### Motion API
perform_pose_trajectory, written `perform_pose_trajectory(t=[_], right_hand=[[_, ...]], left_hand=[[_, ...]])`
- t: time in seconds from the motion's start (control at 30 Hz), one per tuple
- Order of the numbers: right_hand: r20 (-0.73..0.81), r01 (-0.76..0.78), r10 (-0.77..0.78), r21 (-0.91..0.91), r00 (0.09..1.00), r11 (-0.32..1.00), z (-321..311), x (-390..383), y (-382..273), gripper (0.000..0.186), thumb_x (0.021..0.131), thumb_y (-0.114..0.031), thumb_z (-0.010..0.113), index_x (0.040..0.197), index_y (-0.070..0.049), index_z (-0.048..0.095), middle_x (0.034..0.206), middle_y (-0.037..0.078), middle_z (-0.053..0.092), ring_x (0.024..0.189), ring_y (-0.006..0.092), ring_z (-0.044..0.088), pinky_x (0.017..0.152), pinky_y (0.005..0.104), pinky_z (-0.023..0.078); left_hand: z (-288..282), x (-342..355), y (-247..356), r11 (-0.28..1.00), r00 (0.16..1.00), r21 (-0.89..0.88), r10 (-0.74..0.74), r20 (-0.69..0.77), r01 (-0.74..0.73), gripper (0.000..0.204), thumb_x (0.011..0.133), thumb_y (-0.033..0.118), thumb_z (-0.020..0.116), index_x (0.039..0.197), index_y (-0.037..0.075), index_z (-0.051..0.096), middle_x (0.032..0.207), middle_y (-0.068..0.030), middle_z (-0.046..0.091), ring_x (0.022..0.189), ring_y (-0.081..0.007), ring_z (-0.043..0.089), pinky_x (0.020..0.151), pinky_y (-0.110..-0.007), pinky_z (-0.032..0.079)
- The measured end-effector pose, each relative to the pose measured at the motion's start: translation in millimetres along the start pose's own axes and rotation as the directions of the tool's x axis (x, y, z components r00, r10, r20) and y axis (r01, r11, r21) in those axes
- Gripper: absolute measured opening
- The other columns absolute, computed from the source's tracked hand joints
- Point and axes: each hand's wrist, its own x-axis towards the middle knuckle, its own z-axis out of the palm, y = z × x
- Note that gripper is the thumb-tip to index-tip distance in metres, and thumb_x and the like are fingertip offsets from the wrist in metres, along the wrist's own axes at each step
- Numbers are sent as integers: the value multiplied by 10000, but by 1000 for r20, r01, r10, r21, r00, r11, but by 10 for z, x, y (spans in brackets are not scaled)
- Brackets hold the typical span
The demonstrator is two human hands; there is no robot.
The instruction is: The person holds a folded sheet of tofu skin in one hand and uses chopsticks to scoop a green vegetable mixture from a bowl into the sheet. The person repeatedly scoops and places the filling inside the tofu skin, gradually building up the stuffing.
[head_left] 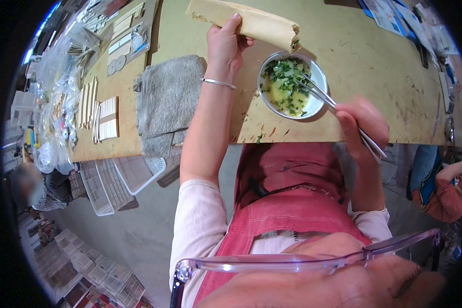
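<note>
Above-left of the metal bowl (320, 78), the view's edge crops the tan roll (267, 23); below-right, the right hand (364, 122) blurs.

A tan tabletop (405, 97) spreads before me, stained with dark marks along my edge. My round bowl (319, 79) stands on it near that edge, and to its left I have a grey towel (172, 102) lying folded. Further left I see flat wooden sticks (108, 119) in a row. Toward the far right corner lie what look like papers (387, 15), bent by my view's rim.
</note>
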Motion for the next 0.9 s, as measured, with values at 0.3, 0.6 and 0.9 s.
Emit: perform_pose_trajectory(t=[0.3, 0.6, 0.9], right_hand=[[-207, -259, 312, 245, 927, 934, -16, -180, 120, 240, 946, -122, 567, 814, 45, 679, 660, 55, 587, 584, 119, 508, 527, 250, 374], [-173, -326, 739, 816, 652, 478, -168, -133, 323, 362, 1010, -298, 472, 862, 9, 597, 667, 40, 475, 579, 106, 456, 490, 248, 355], [77, -360, 680, 889, 729, 285, 5, 210, 601, 377, 1003, -319, 533, 983, 42, 639, 723, 40, 544, 631, 112, 496, 516, 244, 386]], left_hand=[[55, -71, 59, 999, 999, 32, -38, 0, 38, 206, 926, 159, 605, 1014, -20, 553, 790, -95, 632, 526, -162, 582, 431, -254, 486], [171, -139, 123, 991, 982, 25, -136, 134, 134, 294, 876, 158, 632, 1060, -49, 535, 847, -98, 649, 607, -154, 628, 440, -250, 496], [215, -248, 170, 983, 952, 107, -172, 251, 150, 329, 863, 120, 652, 1136, -26, 540, 1038, -117, 657, 903, -208, 671, 820, -358, 562]])
